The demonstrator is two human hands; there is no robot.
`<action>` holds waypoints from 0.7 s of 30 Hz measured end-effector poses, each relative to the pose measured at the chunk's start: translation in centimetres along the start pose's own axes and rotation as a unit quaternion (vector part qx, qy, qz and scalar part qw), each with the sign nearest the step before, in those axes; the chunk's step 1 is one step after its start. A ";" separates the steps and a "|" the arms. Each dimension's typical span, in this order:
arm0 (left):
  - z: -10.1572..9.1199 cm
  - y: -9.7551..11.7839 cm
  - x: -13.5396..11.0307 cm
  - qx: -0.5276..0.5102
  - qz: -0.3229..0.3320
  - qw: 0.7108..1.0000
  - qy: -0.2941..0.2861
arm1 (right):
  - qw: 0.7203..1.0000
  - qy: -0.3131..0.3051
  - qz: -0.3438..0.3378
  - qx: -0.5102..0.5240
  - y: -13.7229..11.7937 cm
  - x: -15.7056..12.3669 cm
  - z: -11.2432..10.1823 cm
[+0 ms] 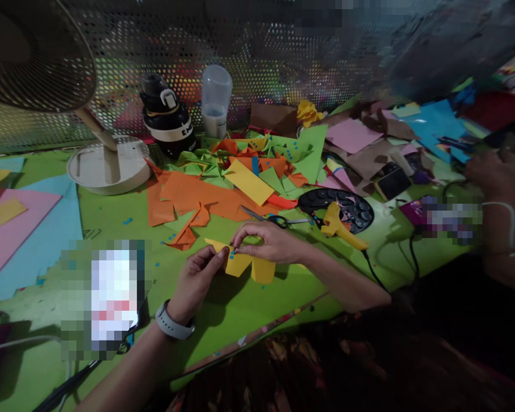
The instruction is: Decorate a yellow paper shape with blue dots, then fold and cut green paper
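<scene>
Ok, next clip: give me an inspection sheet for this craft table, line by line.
Surface: green tabletop, sprinkled with small blue dots.
Job's things: yellow paper shape, folded, between both hands.
Clutter: orange and green paper scraps, scissors, yellow glue gun, black round tray, black bottle, clear cup, fan base.
Hands: left hand and right hand both pinch the shape's upper edge.
Cables: black cable runs from the glue gun toward the near edge.
Surroundings: perforated screen behind the table; another person's hand at the right.
</scene>
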State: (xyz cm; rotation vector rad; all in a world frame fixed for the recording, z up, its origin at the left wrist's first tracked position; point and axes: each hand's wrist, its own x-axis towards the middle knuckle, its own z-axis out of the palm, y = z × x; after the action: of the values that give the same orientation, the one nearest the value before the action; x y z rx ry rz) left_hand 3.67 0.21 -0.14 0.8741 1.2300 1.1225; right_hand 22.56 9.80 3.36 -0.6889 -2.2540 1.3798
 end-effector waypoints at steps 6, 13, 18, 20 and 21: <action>0.1 0.1 0.0 0.007 0.011 1.000 0.020 | 0.995 0.037 0.054 0.075 -0.3 -0.3 0.5; 0.2 0.3 -0.3 0.054 0.034 0.998 0.029 | 0.994 0.032 0.071 0.081 -0.4 0.0 0.8; 0.0 0.0 -0.2 0.050 0.031 0.998 0.030 | 0.993 0.026 0.076 0.092 -0.1 0.1 0.7; 0.0 0.0 -0.2 0.049 0.030 0.998 0.034 | 0.991 0.030 0.084 0.095 -0.1 0.1 0.7; 0.0 -0.1 -0.2 0.050 0.031 0.998 0.035 | 0.991 0.032 0.087 0.099 -0.1 0.1 0.7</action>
State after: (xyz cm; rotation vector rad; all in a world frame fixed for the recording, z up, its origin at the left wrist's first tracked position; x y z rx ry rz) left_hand 3.69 0.05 -0.15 0.9613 1.3336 1.1560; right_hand 22.02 9.29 3.19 -0.8653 -2.0122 1.6133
